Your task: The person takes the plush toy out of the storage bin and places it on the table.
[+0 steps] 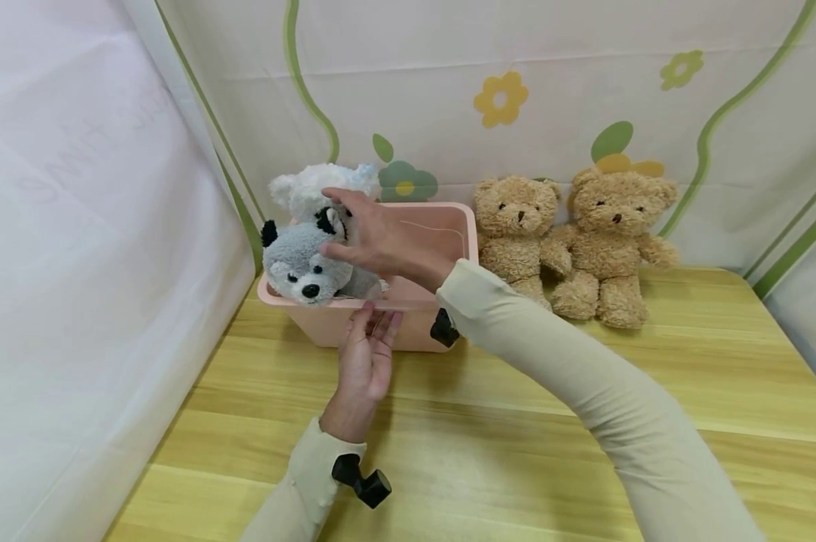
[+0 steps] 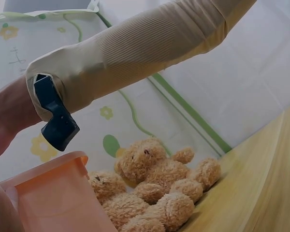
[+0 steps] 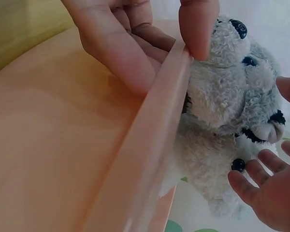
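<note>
A pink bin [image 1: 442,309] stands on the wooden table with a grey-and-white husky plush [image 1: 293,260] and a fluffy white plush [image 1: 313,184] in its left end. The husky's head leans over the front rim. My left hand [image 1: 366,365] pinches that rim, and the right wrist view shows its fingers on both sides of the rim [image 3: 145,130]. Above the bin, my right hand [image 1: 377,237] has its fingers spread beside the husky's head, partly covering the white plush. In the right wrist view the fingers of the right hand [image 3: 275,193] hold nothing.
Two tan teddy bears [image 1: 516,226] [image 1: 614,248] sit right of the bin, against the patterned backdrop [image 1: 557,45]. A white sheet [image 1: 96,263] hangs along the table's left side. Each sleeve carries a black wrist mount [image 1: 363,482].
</note>
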A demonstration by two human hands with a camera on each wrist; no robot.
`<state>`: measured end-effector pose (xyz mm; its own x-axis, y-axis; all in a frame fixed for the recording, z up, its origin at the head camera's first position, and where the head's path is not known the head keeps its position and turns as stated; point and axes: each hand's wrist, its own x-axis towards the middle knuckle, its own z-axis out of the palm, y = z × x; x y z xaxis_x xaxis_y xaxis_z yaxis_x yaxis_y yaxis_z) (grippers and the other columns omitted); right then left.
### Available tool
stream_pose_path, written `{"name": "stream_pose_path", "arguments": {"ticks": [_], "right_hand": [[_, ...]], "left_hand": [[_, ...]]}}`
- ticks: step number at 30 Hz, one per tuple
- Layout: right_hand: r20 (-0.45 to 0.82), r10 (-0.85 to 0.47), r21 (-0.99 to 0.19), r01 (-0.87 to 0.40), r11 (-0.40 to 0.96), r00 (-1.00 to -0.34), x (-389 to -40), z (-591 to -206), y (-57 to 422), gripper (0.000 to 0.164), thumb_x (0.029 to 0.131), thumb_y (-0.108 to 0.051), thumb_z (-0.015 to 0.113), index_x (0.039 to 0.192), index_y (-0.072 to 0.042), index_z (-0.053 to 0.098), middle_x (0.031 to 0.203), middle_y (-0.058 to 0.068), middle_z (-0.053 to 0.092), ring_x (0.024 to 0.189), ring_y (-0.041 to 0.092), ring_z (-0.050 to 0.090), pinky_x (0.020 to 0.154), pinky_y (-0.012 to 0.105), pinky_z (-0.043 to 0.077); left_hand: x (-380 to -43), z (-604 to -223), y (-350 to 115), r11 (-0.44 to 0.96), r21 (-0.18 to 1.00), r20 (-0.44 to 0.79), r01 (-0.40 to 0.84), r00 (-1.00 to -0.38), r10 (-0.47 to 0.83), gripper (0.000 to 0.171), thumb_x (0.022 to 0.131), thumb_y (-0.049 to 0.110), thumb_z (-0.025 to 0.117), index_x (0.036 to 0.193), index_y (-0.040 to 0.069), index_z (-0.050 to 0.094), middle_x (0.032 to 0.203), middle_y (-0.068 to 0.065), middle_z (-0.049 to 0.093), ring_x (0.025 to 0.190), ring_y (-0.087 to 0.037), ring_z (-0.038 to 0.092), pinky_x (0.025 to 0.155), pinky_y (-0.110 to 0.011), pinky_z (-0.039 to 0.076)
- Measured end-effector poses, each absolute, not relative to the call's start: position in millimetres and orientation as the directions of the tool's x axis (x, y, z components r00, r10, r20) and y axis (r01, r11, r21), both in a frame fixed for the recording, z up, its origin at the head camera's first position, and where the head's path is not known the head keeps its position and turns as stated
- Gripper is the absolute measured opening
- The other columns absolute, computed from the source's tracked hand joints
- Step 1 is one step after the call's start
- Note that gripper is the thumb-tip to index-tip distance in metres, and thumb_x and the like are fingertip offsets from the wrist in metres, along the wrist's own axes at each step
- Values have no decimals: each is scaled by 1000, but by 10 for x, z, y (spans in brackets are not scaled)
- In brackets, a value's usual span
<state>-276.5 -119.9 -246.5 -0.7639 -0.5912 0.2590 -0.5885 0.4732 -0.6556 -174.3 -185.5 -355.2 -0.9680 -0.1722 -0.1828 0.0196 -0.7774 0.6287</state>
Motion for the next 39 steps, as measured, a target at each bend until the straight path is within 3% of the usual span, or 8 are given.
{"name": "stream_pose_path", "arguments": {"ticks": [4, 12, 20, 30, 39], "right_hand": [[251, -612, -674, -589, 446, -750, -2766, -2488, -1234, 81, 82, -43, 65, 146, -27, 18, 151, -7, 23, 138, 8, 24, 115, 27, 30], [244, -637, -626, -621, 473, -731, -2746, -2506, -1306, 79, 82, -47, 64, 146, -26, 21, 151, -7, 25, 138, 9, 26, 113, 29, 33], [254, -640, -579, -644, 501, -726, -2743, -2523, -1354, 76, 82, -48, 64, 144, -26, 27, 149, -5, 29, 136, 11, 31, 110, 31, 37], [272, -660, -575, -668, 473, -701, -2780, -2569, -1440, 71, 81, -44, 66, 141, -25, 33, 143, -2, 36, 121, 11, 44, 96, 28, 46], [247, -678, -518, -685, 512, -693, -2803, -2563, -1454, 70, 80, -43, 65, 140, -25, 35, 141, -3, 41, 121, 12, 45, 98, 29, 44]], "left_hand": [[-1741, -3556, -1853, -780, 625, -183, 22, -968, -174, 7, 96, 15, 49, 92, 10, 50, 91, -3, 52, 90, -14, 61, 93, -28, 54], [-1711, -3544, -1863, -777, 630, -182, 4, -971, -153, 15, 96, 18, 49, 108, 9, 48, 98, -3, 50, 95, -14, 60, 98, -30, 51], [-1716, -3548, -1863, -773, 635, -173, 5, -974, -148, 16, 96, 19, 49, 109, 10, 49, 102, -4, 51, 98, -15, 60, 98, -29, 51], [-1728, -3532, -1847, -775, 632, -172, 3, -974, -144, 10, 96, 18, 49, 104, 12, 53, 102, -3, 53, 92, -12, 61, 97, -28, 51], [-1723, -3534, -1859, -775, 632, -179, 1, -973, -147, 12, 96, 19, 48, 105, 12, 53, 101, -3, 52, 92, -13, 61, 97, -28, 51]]}}
